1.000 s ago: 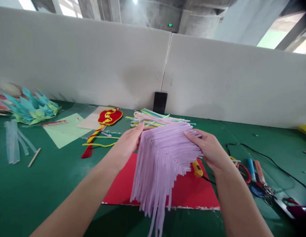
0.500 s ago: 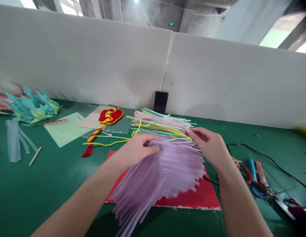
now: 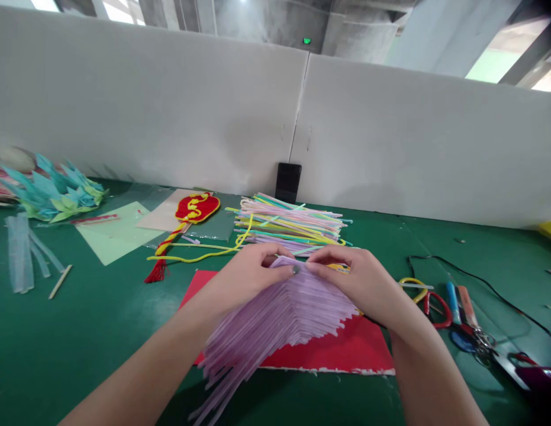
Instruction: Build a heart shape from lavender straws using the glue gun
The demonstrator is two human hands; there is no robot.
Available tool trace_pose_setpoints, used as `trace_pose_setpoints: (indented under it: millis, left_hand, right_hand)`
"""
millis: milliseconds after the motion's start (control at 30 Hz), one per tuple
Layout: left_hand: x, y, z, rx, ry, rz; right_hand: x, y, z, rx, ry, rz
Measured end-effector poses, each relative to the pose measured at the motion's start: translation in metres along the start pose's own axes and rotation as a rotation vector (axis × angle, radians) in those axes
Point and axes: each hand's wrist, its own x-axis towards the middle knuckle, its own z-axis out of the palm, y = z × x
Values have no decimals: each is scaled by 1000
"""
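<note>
A sheet of joined lilac pipe cleaners (image 3: 275, 313), bent into a V pattern with loose ends trailing at lower left, hangs between my hands over a red board (image 3: 328, 355). My left hand (image 3: 261, 269) pinches its top edge, thumb in front. Close beside it, my right hand (image 3: 346, 266) has thumb and fingers closed on the same top edge, right of the middle fold. Behind my hands lies a heap of loose pipe cleaners (image 3: 293, 222) in pink, yellow, teal and lilac. A yellow pipe cleaner (image 3: 190, 258) stretches left from the heap.
A red and yellow fan-shaped craft (image 3: 197, 208) with a tassel lies left of the heap. Far left stand teal paper leaves (image 3: 57, 189). A black phone (image 3: 287, 182) leans on the white partition (image 3: 168, 106). Scissors (image 3: 438, 310), markers (image 3: 453, 303) and a black cable (image 3: 479, 281) lie right.
My right hand has moved left and down from the pipe cleaner heap to the lilac sheet's top edge, next to my left hand. My left hand keeps its pinch.
</note>
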Motion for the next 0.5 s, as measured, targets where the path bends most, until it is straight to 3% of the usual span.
trace_pose_setpoints:
  millis: [500]
  left_hand:
    - [0, -1, 1, 38, 22, 9]
  right_hand:
    - [-1, 0, 1, 0, 23, -37]
